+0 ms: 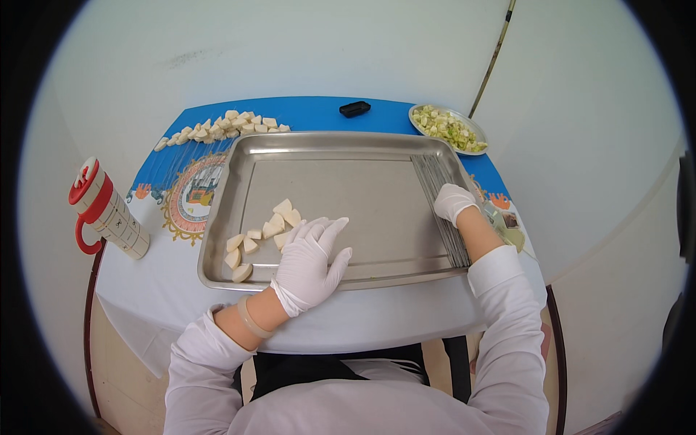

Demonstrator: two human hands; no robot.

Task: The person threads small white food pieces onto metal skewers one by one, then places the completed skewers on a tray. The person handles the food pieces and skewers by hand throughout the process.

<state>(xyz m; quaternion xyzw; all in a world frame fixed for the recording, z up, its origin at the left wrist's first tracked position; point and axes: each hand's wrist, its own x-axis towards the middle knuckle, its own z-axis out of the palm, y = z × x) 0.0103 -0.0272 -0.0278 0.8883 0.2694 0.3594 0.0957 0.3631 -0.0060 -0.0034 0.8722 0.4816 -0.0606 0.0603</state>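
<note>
A large stainless steel tray (348,212) lies before me. My left hand (311,261), in a white glove, is over its front left part with thumb and fingers apart. Pale, peeled wedge-cut chunks (273,226) of a root vegetable or fruit lie scattered by its fingertips; the hand hides some of them. Along the tray's right side runs a bundle of thin metal skewers (435,179). My right hand (455,204), also gloved, rests on the bundle with curled fingers. Its fingertips are hidden, so whether it grips a skewer does not show.
Threaded skewers of pale chunks (223,128) lie at the back left. An oval metal plate (481,130) of chopped greenish-white pieces stands at the back right. A small black case (355,109) sits behind the tray. Left stands a tumbler (109,212) with red lid and handle.
</note>
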